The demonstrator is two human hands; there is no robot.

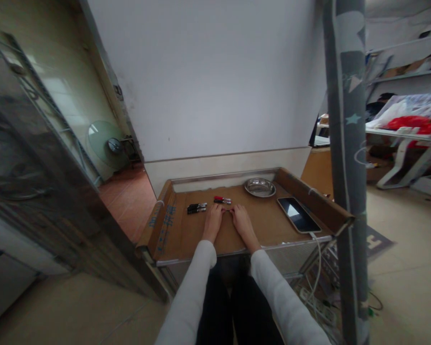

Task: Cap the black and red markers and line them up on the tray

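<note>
My left hand and my right hand rest side by side on the cardboard-covered cart top, with their fingertips almost meeting. Both hands are closed in a pinch on a small, thin, dark item between them, mostly covered by the fingers and too small to name. Just beyond the fingers lie a red marker and a black marker. Left of my left hand, several black markers lie close together, pointing sideways.
At the back right of the cart sits a round metal dish. A phone lies at the right with a white cable hanging over the front edge. Raised cardboard sides border the surface. A wrapped post stands at the right.
</note>
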